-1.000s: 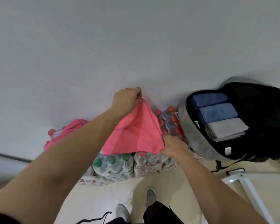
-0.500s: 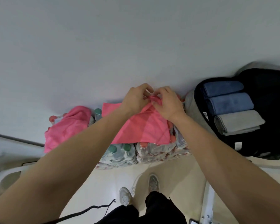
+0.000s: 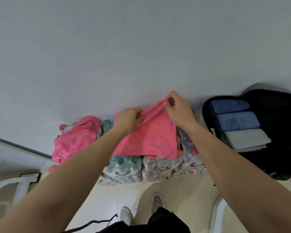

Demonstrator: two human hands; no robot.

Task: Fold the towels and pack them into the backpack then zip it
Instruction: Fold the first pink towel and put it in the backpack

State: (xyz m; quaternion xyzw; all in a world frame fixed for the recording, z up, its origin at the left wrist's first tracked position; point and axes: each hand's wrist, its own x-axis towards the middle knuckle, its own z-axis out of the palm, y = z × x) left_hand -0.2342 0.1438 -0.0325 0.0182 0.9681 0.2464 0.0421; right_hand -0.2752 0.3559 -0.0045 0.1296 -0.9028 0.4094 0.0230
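A pink towel (image 3: 149, 140) is held over shrink-wrapped packs of bottles (image 3: 141, 167) that stand on the floor against the wall. The left hand (image 3: 128, 121) is clenched on the towel's upper edge towards its left end; the right hand (image 3: 179, 110) is pinched on the same edge at its raised right corner. The rest of the cloth is draped flat across the bottle caps. The towel is judged light, soft and limp, with no stiffness of its own: it sags wherever it is unsupported, and a fold is likely to hold only if the edges are matched and pressed down. Corners and hemmed edges are judged the proper places to take hold. The uneven bottle tops are judged a poor folding surface. A second pink towel (image 3: 74, 140) is noted crumpled and unfolded on the packs to the left. The backpack (image 3: 279, 132) lies open to the right, just beside the packs. Three folded towels are counted inside it: two blue (image 3: 232, 113) and one grey (image 3: 245, 140). Total counted: five towels, two pink outside, three packed. At least three bottle packs are seen; the full count cannot be told.
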